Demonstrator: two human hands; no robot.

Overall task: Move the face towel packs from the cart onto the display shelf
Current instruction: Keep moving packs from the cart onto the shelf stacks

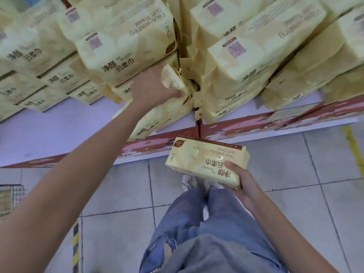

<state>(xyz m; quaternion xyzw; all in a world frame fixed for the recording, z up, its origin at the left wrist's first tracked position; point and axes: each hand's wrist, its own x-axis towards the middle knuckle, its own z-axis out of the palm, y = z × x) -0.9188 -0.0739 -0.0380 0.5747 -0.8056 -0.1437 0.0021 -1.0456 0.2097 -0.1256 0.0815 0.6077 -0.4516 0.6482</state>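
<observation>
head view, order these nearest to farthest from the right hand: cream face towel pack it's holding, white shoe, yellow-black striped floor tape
1. Cream face towel pack: gripped in the right hand.
2. White shoe: on the floor, just left of the hand.
3. Yellow-black striped floor tape: far off at lower left.

Retail shop floor, stocked display area.

Many identical pale-yellow plastic-wrapped face towel packs [122, 36] are stacked in tiers, printed labels facing outward, on a low pale-lilac display shelf [49, 131]. The shelf is fronted by a red printed cardboard band [246, 125]. Below it lies a light grey tiled floor [295, 164] marked with a yellow tape line [352, 146] and a black-and-yellow striped strip [75, 245].
</observation>
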